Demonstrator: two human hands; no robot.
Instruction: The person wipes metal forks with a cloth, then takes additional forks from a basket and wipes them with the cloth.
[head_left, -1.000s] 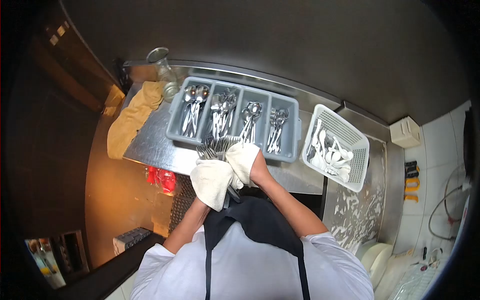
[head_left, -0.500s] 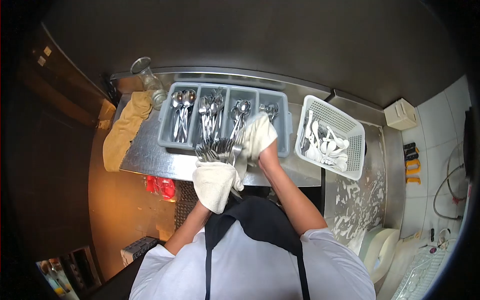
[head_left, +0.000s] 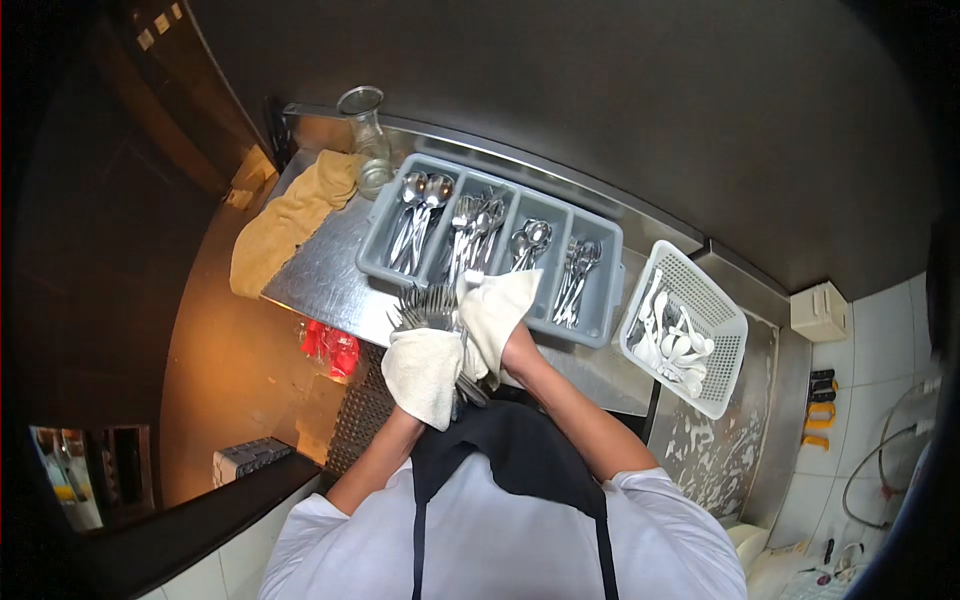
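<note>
A bunch of metal forks [head_left: 428, 306] stands tines-up out of a white cloth [head_left: 420, 375]. That cloth covers my left hand [head_left: 408, 422], which is closed around the forks through it. Beside the bunch, my right hand [head_left: 517, 352] is closed in white cloth [head_left: 502, 308], pressed against the forks' right side. Its fingers are hidden, and I cannot tell whether both cloth parts are one piece. Just beyond my hands lies a grey cutlery tray [head_left: 372, 262] with several compartments of spoons [head_left: 424, 205] and other cutlery.
A white perforated basket [head_left: 728, 330] holds white spoons [head_left: 680, 345] at the right. To the left are a tan towel [head_left: 290, 225] and a glass carafe [head_left: 370, 145] on the steel counter [head_left: 330, 275]. A wet, sudsy steel surface [head_left: 700, 450] lies at right.
My right hand has brought its cloth down and in against the forks. My left hand keeps hold of the bunch. The whole view has turned, so the tray and basket appear further right and tilted.
</note>
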